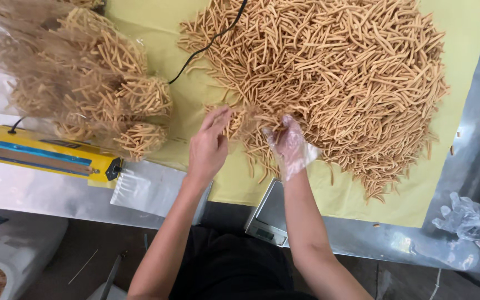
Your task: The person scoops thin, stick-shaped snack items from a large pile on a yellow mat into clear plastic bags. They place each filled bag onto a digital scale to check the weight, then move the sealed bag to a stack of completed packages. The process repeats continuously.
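Two bare forearms reach up from the bottom edge over a steel desk [45, 194], passing a small scale [268, 214] half tucked under a yellow sheet [395, 194]. The left hand [208, 145], bare, is raised edge-on with fingers straight and together, pinching a clear bag [244, 123] at the pile's rim. The right hand [291, 145], in a thin plastic glove, curls closed around a clump of fried snack sticks [329, 66]. Left lie a yellow bag sealer [45, 155] and filled bags [84, 72]; farther back, a black cord [212, 39] crosses the heap.
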